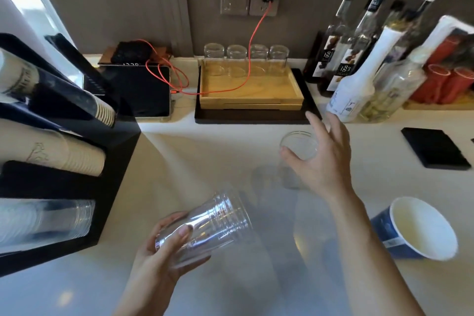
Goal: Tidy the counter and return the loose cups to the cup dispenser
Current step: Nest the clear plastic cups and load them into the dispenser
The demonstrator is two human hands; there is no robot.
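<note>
My left hand [164, 249] grips a clear plastic cup [213, 223] by its base, tilted with the mouth pointing up and to the right. My right hand [320, 159] curls around a second clear plastic cup [298, 147] standing upright on the white counter [205, 151]; thumb and fingers touch its rim. A blue paper cup [415, 228] lies tilted at the right, its white inside facing me. The black cup dispenser [112, 161] stands at the left, with paper cup stacks [77, 159] in its upper slots and clear cups [64, 218] in the lowest slot.
A wooden tray [251, 87] with upturned glasses sits at the back on a black mat. A tablet [143, 92] with a red cable lies back left. Syrup bottles [346, 67] and red cups [446, 79] crowd the back right. A black square pad [433, 147] lies right.
</note>
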